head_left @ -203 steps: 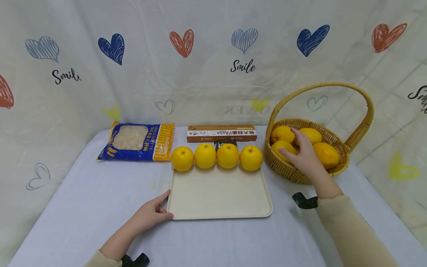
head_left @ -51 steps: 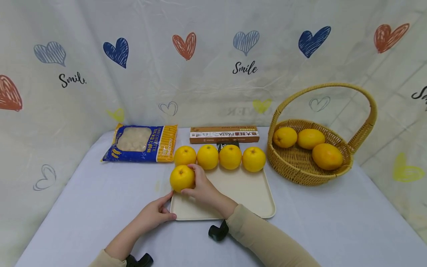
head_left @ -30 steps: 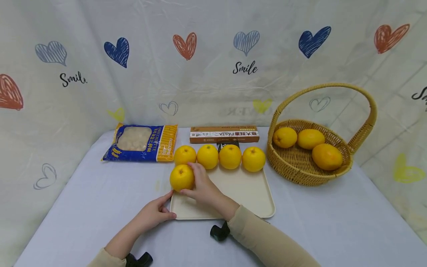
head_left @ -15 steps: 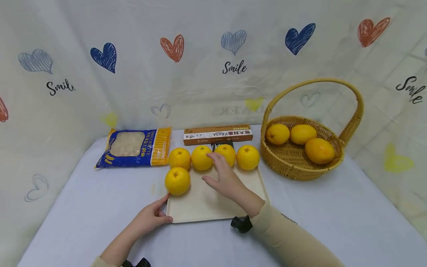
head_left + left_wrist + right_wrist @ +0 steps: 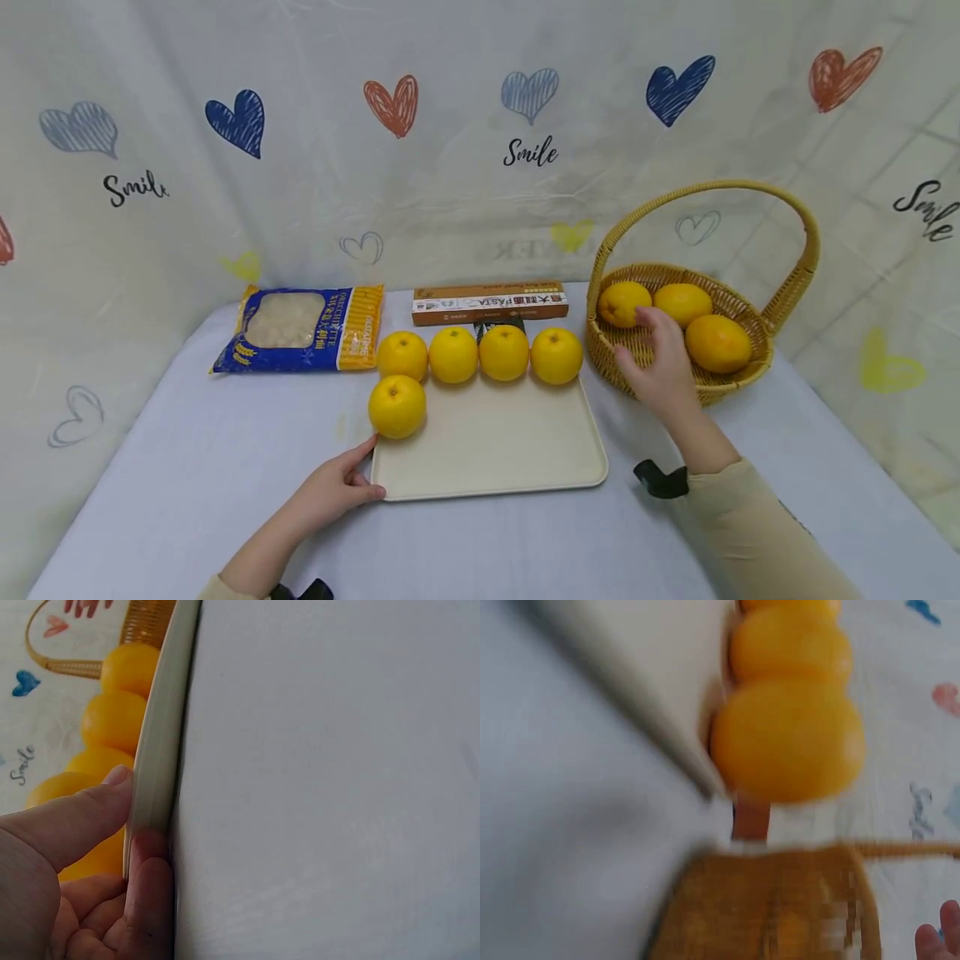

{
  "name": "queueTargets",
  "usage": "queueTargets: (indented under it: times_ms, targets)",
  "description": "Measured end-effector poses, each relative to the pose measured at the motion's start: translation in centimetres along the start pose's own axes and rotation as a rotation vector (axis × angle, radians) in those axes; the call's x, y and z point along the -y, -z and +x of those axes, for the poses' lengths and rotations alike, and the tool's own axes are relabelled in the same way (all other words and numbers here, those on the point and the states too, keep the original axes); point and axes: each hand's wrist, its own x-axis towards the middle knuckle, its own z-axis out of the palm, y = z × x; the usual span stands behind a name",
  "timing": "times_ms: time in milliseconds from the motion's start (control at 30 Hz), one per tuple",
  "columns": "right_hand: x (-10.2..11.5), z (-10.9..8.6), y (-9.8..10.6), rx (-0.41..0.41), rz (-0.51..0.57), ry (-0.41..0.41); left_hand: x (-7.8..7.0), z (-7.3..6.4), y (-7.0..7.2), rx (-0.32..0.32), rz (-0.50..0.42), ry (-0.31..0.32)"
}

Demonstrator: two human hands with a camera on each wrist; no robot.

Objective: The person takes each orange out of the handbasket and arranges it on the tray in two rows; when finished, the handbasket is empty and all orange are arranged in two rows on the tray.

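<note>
Up at two o'clock over the basket (image 5: 738,379), my right hand (image 5: 663,367) is empty again, fifth yellow fruit (image 5: 397,407) just parked at nine o'clock on the tray (image 5: 510,442), so only three left, left hand (image 5: 333,493) pinching tray edge.

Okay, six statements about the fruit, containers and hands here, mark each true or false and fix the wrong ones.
1. The left hand grips the tray. True.
2. The right hand, at the basket, holds no fruit. True.
3. The basket is empty. False: three yellow fruits lie in it.
4. A row of four round fruits runs along the tray's far edge. True.
5. Nothing lies left of that row. False: a blue-and-yellow bag does.
6. Every fruit on the tray is in that row. False: one fruit sits in front of its left end.
</note>
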Motion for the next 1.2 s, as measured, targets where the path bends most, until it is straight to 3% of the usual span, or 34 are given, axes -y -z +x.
queueTargets:
  times_ms: [200,467,833,1200]
  targets:
    - [-2.8,1.3,4.3,0.087,-0.108,-0.061,-0.2,-0.1,0.2,0.002,-0.005,-0.007]
    - [-6.2,2.1,6.8,0.213,-0.215,-0.125,-0.3,-0.3,0.2,0.005,-0.016,0.006]
    - [-9.7,3.3,8.1,0.393,-0.390,-0.119,0.0,0.1,0.1,0.003,-0.017,0.007]
    - [-11.5,4.1,8.3,0.564,-0.483,-0.210,0.3,0.3,0.1,0.012,-0.016,-0.011]
